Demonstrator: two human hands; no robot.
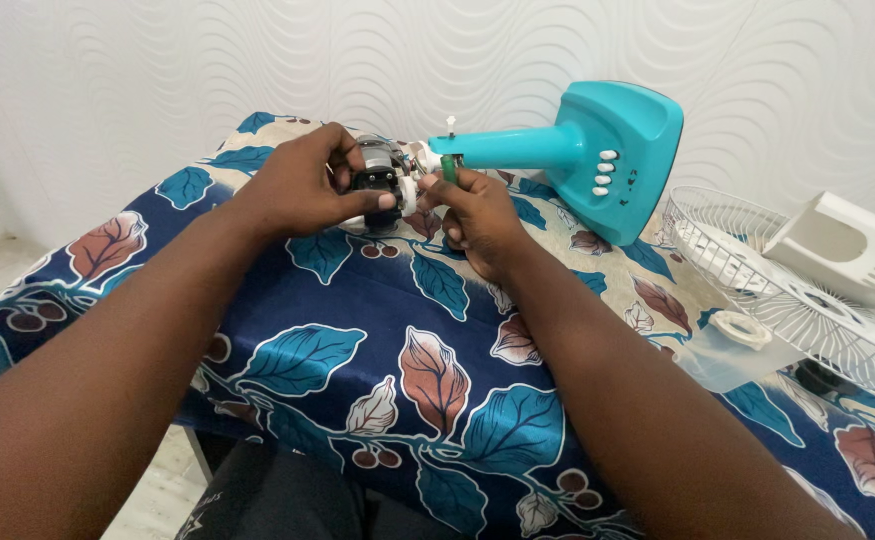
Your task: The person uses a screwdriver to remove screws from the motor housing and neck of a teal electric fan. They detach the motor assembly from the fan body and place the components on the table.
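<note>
A turquoise fan stand [598, 150] lies on its side on the leaf-patterned tablecloth [398, 330], base to the right with white buttons. At its left end sits the fan motor [380, 170], black and silver with white parts. My left hand [303, 185] grips the motor from the left, thumb pressed on its front. My right hand [473, 215] holds a green-handled tool [450, 168] upright against the joint between motor and neck. The tool's tip is hidden.
A white wire fan grille [758, 275] lies at the right, with a white plastic cover [843, 245] on it. A white ring nut [741, 328] rests on a clear sheet beside it. A patterned white wall stands behind the table.
</note>
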